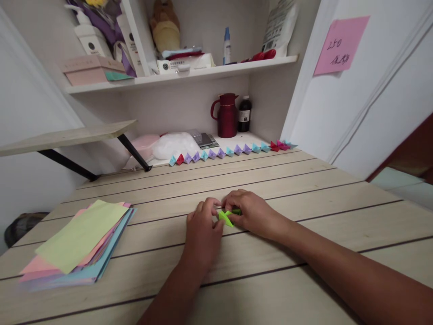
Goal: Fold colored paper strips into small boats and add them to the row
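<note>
Between my two hands, just above the slatted wooden tabletop (162, 266), is a small folded piece of bright green paper (226, 218). My right hand (248, 212) pinches it from the right, its fingers hiding part of the paper. At the paper's left edge my left hand (204, 225) has its thumb and fingers curled around it. Towards the back of the table stands a row of small folded paper pieces (221, 153) in light blue, purple, red and pink. To the left lies a stack of coloured paper sheets (83, 237), pale green on top.
A raised wooden shelf (67, 136) on black brackets stands at the back left. Behind the row are a dark red jug (227, 116), a dark bottle (244, 114) and a white plastic bag (176, 145). A pink note (342, 45) hangs on the right wall.
</note>
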A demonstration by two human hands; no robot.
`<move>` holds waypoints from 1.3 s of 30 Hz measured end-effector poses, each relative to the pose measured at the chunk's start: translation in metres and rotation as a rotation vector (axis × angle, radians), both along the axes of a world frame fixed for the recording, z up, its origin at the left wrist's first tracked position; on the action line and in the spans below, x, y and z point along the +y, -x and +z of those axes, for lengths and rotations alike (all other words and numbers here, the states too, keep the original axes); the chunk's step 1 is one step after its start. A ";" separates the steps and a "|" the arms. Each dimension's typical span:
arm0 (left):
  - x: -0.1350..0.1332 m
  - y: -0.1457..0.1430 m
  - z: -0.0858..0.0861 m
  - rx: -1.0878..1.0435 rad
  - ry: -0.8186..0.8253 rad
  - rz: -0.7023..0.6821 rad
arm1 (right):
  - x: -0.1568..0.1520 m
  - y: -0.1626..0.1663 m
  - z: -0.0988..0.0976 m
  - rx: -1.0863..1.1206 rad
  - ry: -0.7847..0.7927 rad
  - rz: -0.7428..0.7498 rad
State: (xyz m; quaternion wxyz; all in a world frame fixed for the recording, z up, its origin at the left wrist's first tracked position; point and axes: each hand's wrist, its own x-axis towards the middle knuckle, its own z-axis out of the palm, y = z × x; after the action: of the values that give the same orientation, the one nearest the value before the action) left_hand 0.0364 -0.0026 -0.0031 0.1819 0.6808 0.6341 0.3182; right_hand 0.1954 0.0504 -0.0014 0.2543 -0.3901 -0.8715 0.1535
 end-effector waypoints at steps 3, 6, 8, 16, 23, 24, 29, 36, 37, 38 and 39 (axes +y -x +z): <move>0.000 0.000 0.002 -0.008 0.005 -0.018 | 0.001 0.000 0.000 0.001 0.003 0.006; -0.001 0.001 0.004 0.029 -0.005 -0.055 | 0.002 0.000 0.000 0.010 0.018 0.000; -0.001 0.002 0.004 0.035 -0.015 -0.065 | 0.002 0.000 0.000 0.021 0.033 -0.005; 0.000 0.004 0.002 0.074 -0.009 -0.112 | -0.001 -0.004 0.006 0.013 0.073 0.033; -0.003 0.000 0.001 0.070 -0.019 -0.140 | 0.005 -0.007 0.001 0.062 0.060 -0.126; -0.004 -0.001 0.002 0.024 0.002 -0.163 | 0.006 -0.007 0.000 0.061 0.073 -0.161; -0.008 -0.004 0.007 -0.314 0.178 -0.308 | 0.012 -0.010 -0.001 0.140 0.174 -0.226; 0.000 0.004 0.004 -0.202 -0.218 0.000 | 0.010 -0.019 0.021 0.107 0.243 -0.156; 0.000 0.005 0.003 -0.176 -0.215 0.010 | 0.009 -0.022 0.023 0.107 0.286 -0.122; 0.000 0.006 0.001 -0.138 -0.194 0.001 | 0.008 -0.024 0.025 0.114 0.329 -0.085; 0.000 0.006 -0.001 -0.088 -0.167 -0.027 | 0.008 -0.026 0.025 0.124 0.367 -0.046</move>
State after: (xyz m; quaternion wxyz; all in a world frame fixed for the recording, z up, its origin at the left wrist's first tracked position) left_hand 0.0305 -0.0030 -0.0039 0.1564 0.6876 0.5875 0.3969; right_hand 0.2219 0.0586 0.0236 0.2357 -0.4394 -0.8025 0.3278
